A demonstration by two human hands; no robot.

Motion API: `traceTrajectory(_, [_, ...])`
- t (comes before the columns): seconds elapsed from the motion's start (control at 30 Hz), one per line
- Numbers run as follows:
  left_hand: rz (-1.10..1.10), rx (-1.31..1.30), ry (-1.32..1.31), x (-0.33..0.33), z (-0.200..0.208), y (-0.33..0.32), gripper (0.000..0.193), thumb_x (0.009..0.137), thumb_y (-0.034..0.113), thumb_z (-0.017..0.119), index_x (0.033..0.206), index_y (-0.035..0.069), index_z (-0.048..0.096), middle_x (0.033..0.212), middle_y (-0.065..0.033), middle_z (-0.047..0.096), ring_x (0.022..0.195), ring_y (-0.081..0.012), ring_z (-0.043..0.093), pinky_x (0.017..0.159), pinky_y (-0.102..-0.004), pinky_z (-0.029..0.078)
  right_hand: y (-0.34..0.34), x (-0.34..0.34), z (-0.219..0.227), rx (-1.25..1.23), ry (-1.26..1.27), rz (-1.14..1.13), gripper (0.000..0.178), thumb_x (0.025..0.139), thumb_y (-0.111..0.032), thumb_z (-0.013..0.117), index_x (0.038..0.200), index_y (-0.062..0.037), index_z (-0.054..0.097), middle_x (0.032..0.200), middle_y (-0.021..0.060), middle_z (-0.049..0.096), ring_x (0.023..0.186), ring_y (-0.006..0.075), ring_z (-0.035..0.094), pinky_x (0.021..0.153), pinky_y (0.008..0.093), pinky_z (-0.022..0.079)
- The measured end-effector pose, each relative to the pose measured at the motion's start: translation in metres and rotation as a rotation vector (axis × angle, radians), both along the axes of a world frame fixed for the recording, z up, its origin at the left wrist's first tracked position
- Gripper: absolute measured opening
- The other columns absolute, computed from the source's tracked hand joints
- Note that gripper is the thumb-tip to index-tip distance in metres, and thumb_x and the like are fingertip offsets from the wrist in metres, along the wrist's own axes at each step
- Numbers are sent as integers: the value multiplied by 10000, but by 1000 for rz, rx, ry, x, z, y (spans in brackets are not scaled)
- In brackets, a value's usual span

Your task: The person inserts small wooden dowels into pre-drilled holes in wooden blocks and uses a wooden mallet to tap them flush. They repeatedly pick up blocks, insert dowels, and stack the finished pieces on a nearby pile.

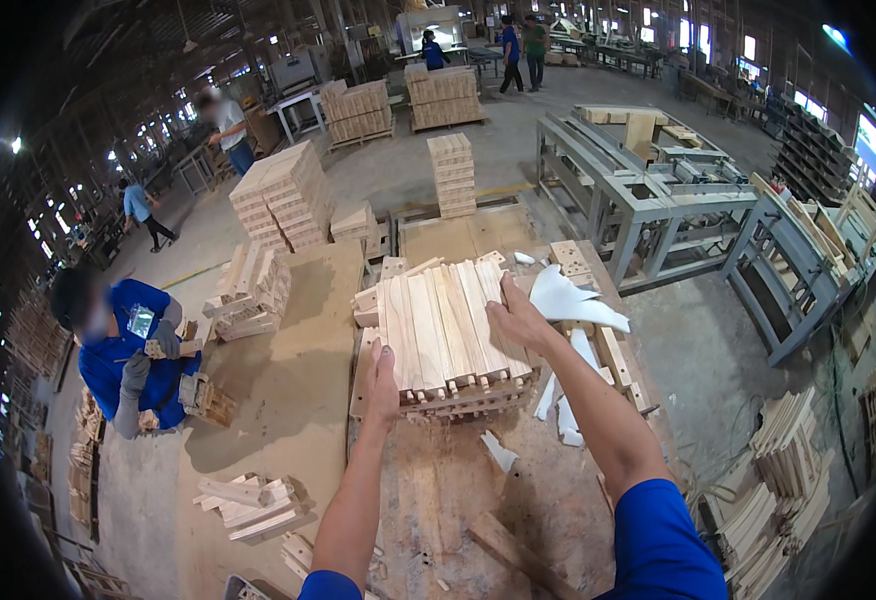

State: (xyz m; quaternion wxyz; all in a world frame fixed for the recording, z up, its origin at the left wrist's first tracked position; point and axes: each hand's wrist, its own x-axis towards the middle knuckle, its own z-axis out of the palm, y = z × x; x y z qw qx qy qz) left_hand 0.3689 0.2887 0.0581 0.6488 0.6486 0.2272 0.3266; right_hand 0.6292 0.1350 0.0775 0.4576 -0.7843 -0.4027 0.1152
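Observation:
A row of pale wooden slats [443, 325] lies side by side in front of me, with small round dowel ends poking out along the near edge. My left hand [383, 388] grips the row's near left side, thumb up. At the far right side, my right hand [518, 318] closes around the edge slats; part of its fingers is hidden. Under the slats sits another layer of wooden pieces with dowels [468, 402]. Drilled wooden blocks [570, 262] stand behind and to the right. Torn white foam sheet [570, 300] lies beside my right hand.
A loose wooden bar [520, 558] lies on the worn tabletop near me. Short wooden pieces [253, 508] and stacked blocks [250, 290] rest on the left board. A co-worker in blue [133, 345] handles a wooden piece at left. Grey metal machine frames [648, 215] stand at right.

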Motion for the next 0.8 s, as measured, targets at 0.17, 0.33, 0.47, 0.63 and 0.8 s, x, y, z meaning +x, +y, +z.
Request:
traceTrajectory(0.17, [-14, 97, 126, -11, -9, 18, 661, 1102, 234, 524, 1652, -49, 290, 1649, -175, 441, 1496, -238, 437, 1231, -341, 327, 0, -14, 3, 123, 213, -135, 884, 986, -299, 651, 1653, 76, 207, 1531, 300, 543, 1422, 392, 547, 1197, 403, 407])
traceTrajectory(0.33, [-137, -15, 139, -14, 10, 18, 654, 1090, 157, 536, 1657, -44, 282, 1637, -162, 450, 1473, -224, 457, 1218, -339, 348, -6, -23, 14, 143, 298, -51, 820, 956, -186, 737, 1626, 25, 313, 1492, 225, 593, 1379, 297, 582, 1167, 378, 428])
traceTrajectory(0.47, [-178, -113, 79, -6, 23, 14, 625, 1081, 111, 537, 1647, -35, 314, 1601, -136, 485, 1442, -205, 478, 1208, -335, 361, -14, -21, 16, 235, 357, -9, 754, 942, -109, 746, 1586, 16, 374, 1454, 193, 616, 1331, 263, 607, 1139, 368, 453])
traceTrajectory(0.63, [-202, -70, 64, -9, 21, 19, 625, 1077, 108, 537, 1647, -26, 320, 1600, -136, 488, 1443, -207, 477, 1212, -340, 358, -18, -24, 16, 275, 423, -51, 723, 944, -101, 740, 1573, 20, 405, 1403, 187, 651, 1275, 251, 635, 1088, 361, 487])
traceTrajectory(0.8, [-225, -75, 78, -12, 20, 22, 628, 1077, 113, 536, 1654, -9, 321, 1589, -140, 500, 1440, -205, 481, 1213, -340, 356, -20, -24, 13, 327, 551, -53, 695, 954, -91, 726, 1567, 33, 423, 1345, 179, 687, 1215, 229, 660, 1035, 349, 515])
